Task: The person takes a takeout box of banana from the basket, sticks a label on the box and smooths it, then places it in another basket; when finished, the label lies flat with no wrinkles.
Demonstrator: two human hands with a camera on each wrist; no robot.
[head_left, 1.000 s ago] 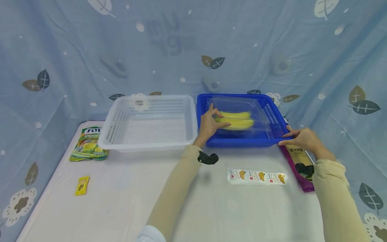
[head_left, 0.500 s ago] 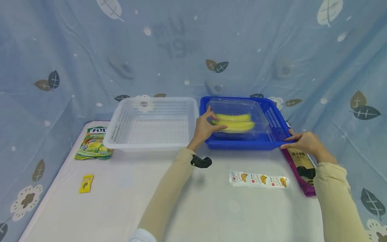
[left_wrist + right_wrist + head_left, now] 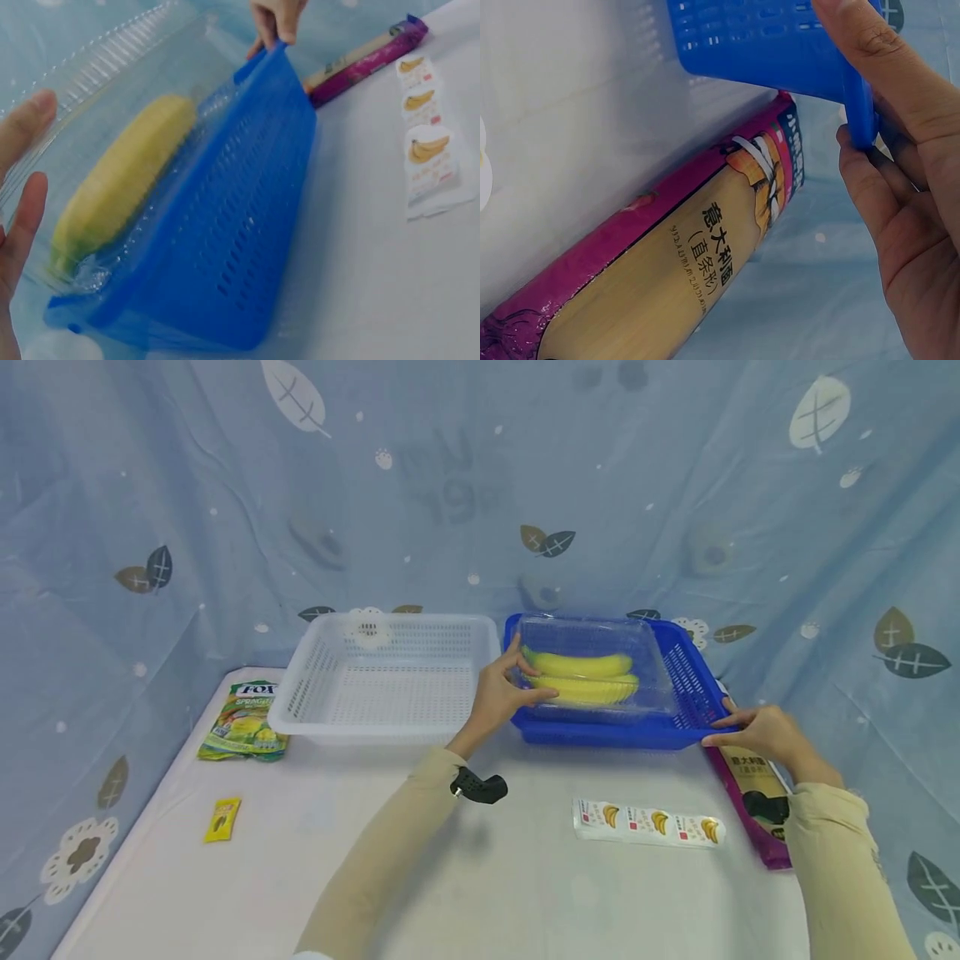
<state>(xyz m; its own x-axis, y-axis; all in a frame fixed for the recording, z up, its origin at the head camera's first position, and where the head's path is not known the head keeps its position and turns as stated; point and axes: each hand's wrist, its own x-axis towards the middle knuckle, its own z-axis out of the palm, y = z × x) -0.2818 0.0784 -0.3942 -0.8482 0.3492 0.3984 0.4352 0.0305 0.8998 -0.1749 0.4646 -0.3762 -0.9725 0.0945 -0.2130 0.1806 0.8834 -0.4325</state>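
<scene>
My left hand (image 3: 498,693) holds the left end of a clear plastic box (image 3: 652,681), its thumb across the near side and its fingers farther back. Yellow bananas (image 3: 588,689) show through the plastic; in the left wrist view one banana (image 3: 127,176) appears slightly blurred. The box sits in the upper part of a blue basket (image 3: 600,737), and how deep it lies is hard to see. At the basket's near right corner my right hand (image 3: 772,735) pinches the rim; the right wrist view shows thumb and fingers on both sides of this blue rim (image 3: 859,112).
Left of the blue basket stands a white basket (image 3: 375,727). A purple spaghetti pack (image 3: 750,785) lies under my right wrist. Banana stickers (image 3: 648,823) lie in front. A green FOX'S bag (image 3: 246,722) and a small yellow packet (image 3: 222,820) are at left.
My left hand and the clear box have shifted a little left relative to the blue basket, and the bananas show more clearly. My right hand stays at the rim. The head view has tilted slightly.
</scene>
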